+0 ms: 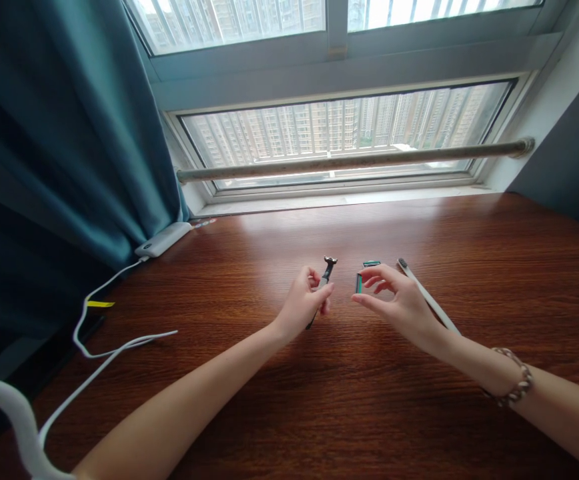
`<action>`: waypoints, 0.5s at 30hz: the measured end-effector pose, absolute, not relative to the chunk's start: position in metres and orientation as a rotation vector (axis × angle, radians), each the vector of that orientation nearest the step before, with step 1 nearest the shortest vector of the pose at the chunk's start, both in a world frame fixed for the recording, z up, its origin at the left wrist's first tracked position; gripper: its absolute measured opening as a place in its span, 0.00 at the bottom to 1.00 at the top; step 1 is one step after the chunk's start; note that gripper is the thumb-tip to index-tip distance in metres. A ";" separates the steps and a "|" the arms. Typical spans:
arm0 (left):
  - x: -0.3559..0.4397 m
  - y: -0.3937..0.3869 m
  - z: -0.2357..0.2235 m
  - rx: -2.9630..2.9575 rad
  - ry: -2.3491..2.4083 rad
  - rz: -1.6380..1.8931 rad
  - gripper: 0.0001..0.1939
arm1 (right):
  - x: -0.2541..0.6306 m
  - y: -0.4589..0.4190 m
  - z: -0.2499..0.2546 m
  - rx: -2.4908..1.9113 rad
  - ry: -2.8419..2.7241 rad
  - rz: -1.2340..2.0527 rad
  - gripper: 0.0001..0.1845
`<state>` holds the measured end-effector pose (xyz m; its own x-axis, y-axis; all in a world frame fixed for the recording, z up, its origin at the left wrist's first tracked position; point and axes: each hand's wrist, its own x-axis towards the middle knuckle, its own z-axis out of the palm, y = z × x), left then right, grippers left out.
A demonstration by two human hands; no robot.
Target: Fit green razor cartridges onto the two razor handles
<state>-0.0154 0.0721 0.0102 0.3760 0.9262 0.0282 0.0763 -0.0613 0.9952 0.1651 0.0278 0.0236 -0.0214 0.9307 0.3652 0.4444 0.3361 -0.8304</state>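
My left hand (307, 297) is closed around a razor handle (327, 269), which tilts upright with its bare, headless top pointing away from me. Between the thumb and fingertips of my right hand (394, 300) is a razor blade cartridge (359, 284), dark with a green strip, held on edge a short way right of the handle. The two parts are apart. Just behind my right fingers lies another green-and-dark cartridge (371, 264) on the table. A white toothbrush (432, 299) with dark bristles lies beyond my right hand, partly hidden by the wrist.
The brown wooden table (249, 413) reaches to the window sill. A white power bank (165, 240) with a white cable (112, 275) lies at the back left by the blue curtain (94, 120). A thick white curved stand (12, 400) rises at the near left. A metal rail (349, 162) crosses the window.
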 end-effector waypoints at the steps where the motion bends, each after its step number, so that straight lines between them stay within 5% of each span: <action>1: -0.014 0.069 0.011 1.398 0.926 0.932 0.14 | 0.165 0.028 0.023 -1.259 -1.605 0.676 0.20; 15: -0.004 0.042 0.027 1.119 0.624 0.801 0.10 | 0.162 0.028 0.024 -0.962 -1.295 1.189 0.17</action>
<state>-0.0040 0.0415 0.0268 0.5754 0.8168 -0.0427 -0.2421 0.2199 0.9450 0.1618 0.0275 0.0236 -0.0926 0.9789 0.1822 -0.0981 0.1731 -0.9800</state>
